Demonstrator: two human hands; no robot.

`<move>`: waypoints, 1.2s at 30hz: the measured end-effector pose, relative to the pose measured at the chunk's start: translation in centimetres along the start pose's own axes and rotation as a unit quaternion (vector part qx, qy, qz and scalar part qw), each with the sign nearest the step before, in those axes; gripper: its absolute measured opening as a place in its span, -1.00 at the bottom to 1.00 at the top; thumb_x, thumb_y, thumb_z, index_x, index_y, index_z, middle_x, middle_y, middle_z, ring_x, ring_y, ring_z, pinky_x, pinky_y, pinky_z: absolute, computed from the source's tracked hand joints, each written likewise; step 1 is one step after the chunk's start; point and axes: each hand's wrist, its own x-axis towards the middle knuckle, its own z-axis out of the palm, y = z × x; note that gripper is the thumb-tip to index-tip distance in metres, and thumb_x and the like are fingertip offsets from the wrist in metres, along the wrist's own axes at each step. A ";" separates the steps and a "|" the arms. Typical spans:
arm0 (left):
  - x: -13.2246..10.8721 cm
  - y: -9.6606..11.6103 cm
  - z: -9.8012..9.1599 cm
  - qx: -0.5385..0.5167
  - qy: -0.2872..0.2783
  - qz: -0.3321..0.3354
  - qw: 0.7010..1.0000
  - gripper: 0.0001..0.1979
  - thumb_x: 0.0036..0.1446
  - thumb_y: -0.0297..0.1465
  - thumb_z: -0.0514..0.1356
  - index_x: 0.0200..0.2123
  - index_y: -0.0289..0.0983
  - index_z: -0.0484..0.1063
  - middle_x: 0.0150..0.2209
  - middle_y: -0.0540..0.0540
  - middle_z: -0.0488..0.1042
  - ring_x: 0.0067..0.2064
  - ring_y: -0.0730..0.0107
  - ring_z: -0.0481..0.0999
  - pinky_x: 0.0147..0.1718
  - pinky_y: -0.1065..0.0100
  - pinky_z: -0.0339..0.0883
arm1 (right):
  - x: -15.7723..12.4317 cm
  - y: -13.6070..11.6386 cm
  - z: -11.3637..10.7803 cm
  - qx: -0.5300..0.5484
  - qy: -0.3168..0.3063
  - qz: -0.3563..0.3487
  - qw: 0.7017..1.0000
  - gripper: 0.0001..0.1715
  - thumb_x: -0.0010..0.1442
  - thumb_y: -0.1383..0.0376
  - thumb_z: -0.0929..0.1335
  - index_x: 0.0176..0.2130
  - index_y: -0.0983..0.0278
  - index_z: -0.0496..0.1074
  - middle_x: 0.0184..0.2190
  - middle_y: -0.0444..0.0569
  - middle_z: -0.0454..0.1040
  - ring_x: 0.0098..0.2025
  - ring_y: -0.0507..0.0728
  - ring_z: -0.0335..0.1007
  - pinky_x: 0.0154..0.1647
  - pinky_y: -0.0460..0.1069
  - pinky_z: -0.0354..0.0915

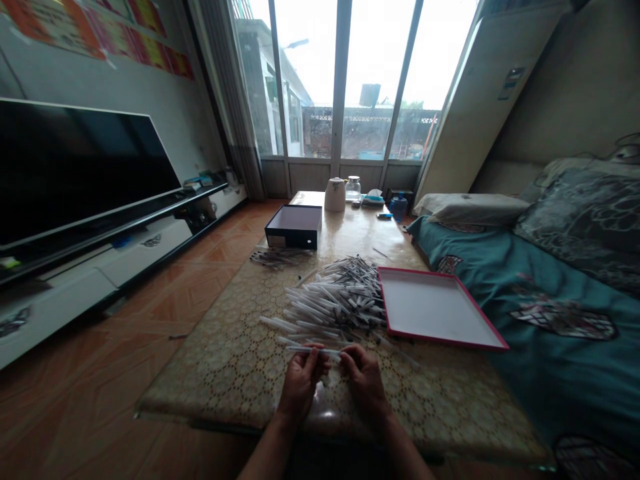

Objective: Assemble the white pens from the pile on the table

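Note:
My left hand (pixel 303 377) is closed round a thin whitish tube (pixel 327 353), which lies crosswise in front of me above the table's near part. The fingers of my right hand (pixel 363 377) pinch the tube's right end. Just beyond both hands spreads a large pile of white tubes (pixel 313 303), with dark-tipped pieces (pixel 357 287) on its far right side. A shallow tray with a red rim (pixel 445 275) touches the pile's right edge. Behind the pile at the left stands an open dark box (pixel 293 238), with a smaller heap of thin pieces (pixel 280 257) before it.
The patterned table (pixel 225 360) reaches toward the windows. At its far end are a kettle (pixel 335 195), a glass jar (pixel 353 189) and a tissue pack (pixel 373 197). A teal-covered sofa (pixel 480 260) runs along the right. A television (pixel 80 173) stands at the left.

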 end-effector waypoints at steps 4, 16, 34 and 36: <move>-0.1 0.1 0.0 0.001 -0.002 0.000 1.000 -0.69 -0.14 -0.29 0.32 -0.35 -0.34 0.40 -0.53 -0.04 0.48 -0.52 0.46 0.46 -0.49 0.46 0.30 | -0.1 0.1 0.1 -0.072 0.011 -0.040 0.997 -0.57 0.17 0.06 0.22 -0.57 0.26 0.30 -0.66 -0.21 0.22 -0.58 -0.02 0.11 -0.55 -0.13 0.05; -0.2 0.2 0.2 0.002 0.003 0.001 1.000 -0.69 -0.15 -0.29 0.32 -0.34 -0.34 0.40 -0.52 -0.05 0.48 -0.51 0.46 0.47 -0.47 0.45 0.32 | -0.2 -0.3 0.3 -0.055 -0.002 -0.046 0.997 -0.66 0.20 0.09 0.20 -0.46 0.24 0.30 -0.60 -0.20 0.27 -0.54 0.00 0.19 -0.50 -0.13 0.11; -0.1 0.1 -0.1 0.005 0.002 0.011 1.000 -0.71 -0.08 -0.29 0.28 -0.30 -0.33 0.38 -0.50 -0.04 0.47 -0.50 0.48 0.46 -0.46 0.46 0.30 | -0.3 -0.4 0.4 -0.053 -0.024 -0.037 0.998 -0.74 0.24 0.12 0.17 -0.29 0.22 0.29 -0.55 -0.20 0.34 -0.51 0.02 0.25 -0.46 -0.12 0.11; 0.0 0.1 -0.2 0.011 -0.009 0.011 1.000 -0.71 -0.08 -0.28 0.28 -0.31 -0.33 0.38 -0.51 -0.03 0.47 -0.50 0.48 0.46 -0.47 0.46 0.30 | -0.3 -0.3 0.5 -0.066 -0.021 -0.041 0.997 -0.71 0.24 0.12 0.16 -0.37 0.22 0.29 -0.56 -0.20 0.31 -0.52 0.01 0.24 -0.46 -0.12 0.10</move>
